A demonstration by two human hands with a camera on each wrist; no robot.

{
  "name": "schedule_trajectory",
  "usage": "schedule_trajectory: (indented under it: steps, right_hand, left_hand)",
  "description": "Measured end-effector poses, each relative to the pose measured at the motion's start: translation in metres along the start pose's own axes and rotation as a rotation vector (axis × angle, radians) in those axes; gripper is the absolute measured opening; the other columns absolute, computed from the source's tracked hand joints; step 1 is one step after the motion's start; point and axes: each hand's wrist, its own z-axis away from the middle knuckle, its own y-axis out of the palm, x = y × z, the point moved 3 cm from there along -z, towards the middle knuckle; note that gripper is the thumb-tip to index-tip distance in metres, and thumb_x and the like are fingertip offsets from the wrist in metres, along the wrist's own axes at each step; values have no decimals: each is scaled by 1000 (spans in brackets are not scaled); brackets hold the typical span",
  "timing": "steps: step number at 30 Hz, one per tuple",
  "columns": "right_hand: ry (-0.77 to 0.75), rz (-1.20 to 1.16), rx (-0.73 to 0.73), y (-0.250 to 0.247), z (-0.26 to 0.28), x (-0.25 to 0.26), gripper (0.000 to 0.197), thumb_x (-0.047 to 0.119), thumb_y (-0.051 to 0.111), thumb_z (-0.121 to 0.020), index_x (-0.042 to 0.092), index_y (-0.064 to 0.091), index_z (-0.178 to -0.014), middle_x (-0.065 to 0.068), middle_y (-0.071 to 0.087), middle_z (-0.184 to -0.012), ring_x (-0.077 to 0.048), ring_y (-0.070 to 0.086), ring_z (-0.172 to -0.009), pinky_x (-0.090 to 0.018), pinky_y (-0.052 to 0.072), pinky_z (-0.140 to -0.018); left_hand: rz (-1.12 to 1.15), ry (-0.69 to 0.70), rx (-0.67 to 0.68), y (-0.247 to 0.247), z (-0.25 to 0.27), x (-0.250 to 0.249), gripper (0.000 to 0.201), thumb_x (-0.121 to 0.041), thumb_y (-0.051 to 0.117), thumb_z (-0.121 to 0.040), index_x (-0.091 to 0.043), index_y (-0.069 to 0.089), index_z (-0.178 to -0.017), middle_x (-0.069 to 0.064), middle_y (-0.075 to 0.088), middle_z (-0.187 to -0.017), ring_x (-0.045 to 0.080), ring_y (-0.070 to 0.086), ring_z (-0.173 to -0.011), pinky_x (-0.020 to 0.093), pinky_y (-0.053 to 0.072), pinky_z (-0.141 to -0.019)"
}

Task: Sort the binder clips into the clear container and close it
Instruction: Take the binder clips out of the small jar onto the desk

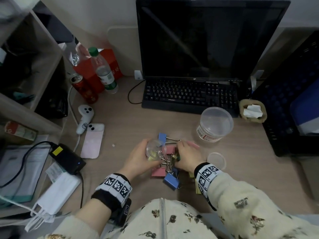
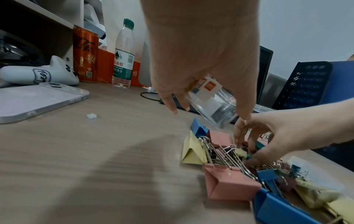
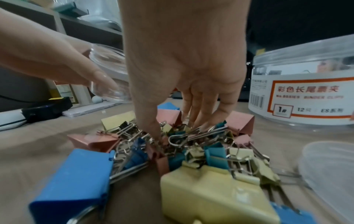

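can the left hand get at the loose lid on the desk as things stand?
Probably not directly. The left hand grips a small clear container, so it isn't free, and the lid lies beyond the right hand and the clip pile. The right hand sits closer.

Your binder clips (image 1: pixel 170 167) — pink, blue, yellow and teal, large and small, wire handles tangled — lie heaped near the worktop's front edge. You hold a small clear container (image 1: pixel 154 150) tilted above them; a larger labelled clear tub (image 1: pixel 214 124) stands open toward the back-right, a lid (image 1: pixel 217 160) flat beside the heap.
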Motion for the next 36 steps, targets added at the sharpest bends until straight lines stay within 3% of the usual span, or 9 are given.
schedule_trajectory:
  steps: [6,12,16,22,26,28,30,33,36]
  right_hand:
    - [-9,-25,29,5,-3,-8,51,23,66,-82,25,51,-131,-1,58,-125,-24,60,-108,-39,54,-85]
    - [39,-153,-40,-1,-1,-19,28,14,62,-84,20,65,-111,-3,66,-112,-22,62,-100,-34,52,-83]
    - [71,-324,-103,-20,4,-22,21,16,67,-85,16,66,-106,-3,63,-108,-20,62,-94,-36,57,-82]
    - [-55,-533,-209,-60,13,1,18,17,70,-82,20,67,-99,3,68,-96,-12,65,-87,-26,55,-78]
    - [-190,-596,-76,-70,19,22,26,28,77,-78,27,69,-103,11,68,-101,-4,65,-88,-20,53,-76]
    - [-219,-601,-56,-70,20,22,31,38,76,-78,32,68,-108,13,67,-108,-8,66,-88,-25,55,-77]
    - [-183,-658,-128,-69,19,14,26,43,69,-83,34,67,-107,14,67,-108,-12,67,-88,-31,56,-78]
    - [-55,-578,-234,-54,15,-6,16,25,63,-90,25,67,-106,10,66,-104,-6,62,-89,-33,56,-82]
    - [25,-356,-43,-24,11,-14,29,15,65,-86,22,62,-114,4,61,-111,-12,61,-98,-36,55,-86]
  left_hand:
    - [-9,4,10,-2,-1,1,84,-33,91,-64,-21,47,-135,-9,56,-120,11,56,-109,25,45,-89]
    - [-14,20,40,2,-5,-2,83,-33,89,-69,-19,45,-137,-9,54,-120,9,52,-109,23,42,-91]
    - [-16,7,61,6,-11,-1,84,-35,89,-67,-18,46,-137,-4,58,-127,15,57,-116,33,48,-99]
    - [-40,43,113,15,-16,-5,77,-28,88,-70,-19,47,-135,-7,55,-122,12,53,-112,25,43,-93]
    - [-24,82,145,19,-19,-12,70,-26,86,-71,-21,49,-131,-6,57,-117,13,55,-108,25,44,-84]
    - [7,81,137,19,-20,-12,71,-27,86,-70,-20,50,-131,-7,56,-116,12,55,-107,24,43,-82]
    - [25,72,109,19,-19,-7,73,-27,88,-69,-20,49,-131,-7,57,-118,14,57,-110,25,44,-87]
    - [68,35,94,20,-16,2,74,-28,90,-68,-22,50,-130,-8,59,-119,12,60,-107,32,51,-95]
    - [90,28,82,19,-14,7,71,-29,91,-66,-26,50,-124,-6,62,-116,13,63,-104,39,53,-94]
